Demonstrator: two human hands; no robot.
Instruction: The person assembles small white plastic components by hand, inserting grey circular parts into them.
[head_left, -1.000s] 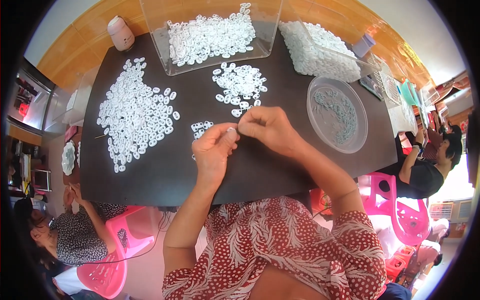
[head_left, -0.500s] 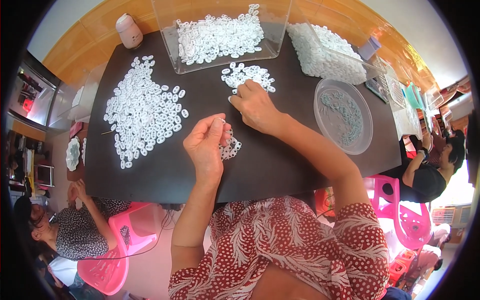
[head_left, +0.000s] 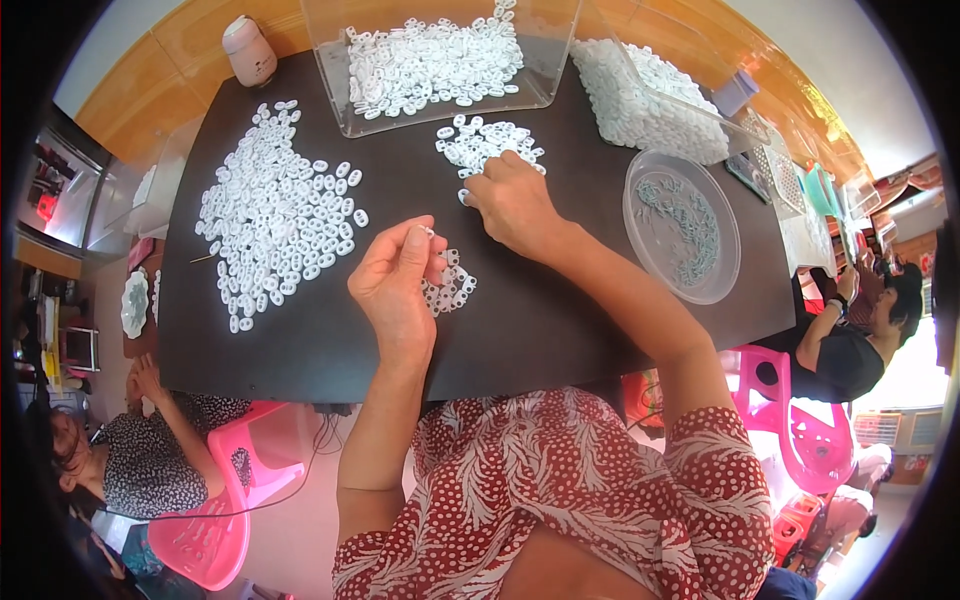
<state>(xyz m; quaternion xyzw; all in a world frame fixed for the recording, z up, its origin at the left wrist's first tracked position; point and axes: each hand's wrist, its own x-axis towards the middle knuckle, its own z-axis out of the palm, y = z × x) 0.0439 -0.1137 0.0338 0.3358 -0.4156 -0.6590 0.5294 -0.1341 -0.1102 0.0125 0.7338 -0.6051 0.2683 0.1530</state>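
My left hand (head_left: 393, 288) is over the middle of the table, thumb and index finger pinched on a small white plastic piece (head_left: 428, 231). Just beside it on the tabletop lies a small cluster of white pieces with dark holes (head_left: 452, 288), partly covered by the hand. My right hand (head_left: 518, 208) reaches to the near edge of a small pile of white two-holed oval pieces (head_left: 487, 143). Its fingers are bent together, and a white oval piece (head_left: 463, 196) shows at their tips; the grip itself is partly hidden.
A large heap of white oval pieces (head_left: 275, 215) covers the table's left. Two clear bins of them (head_left: 440, 75) (head_left: 650, 105) stand at the back. A round clear tray (head_left: 633, 225) of small greenish parts is at right. People sit on both sides, near pink chairs (head_left: 275, 455).
The view has shifted slightly, moving the table contents left and up. My right hand has turned a little over the small pile. My left hand keeps its pinch.
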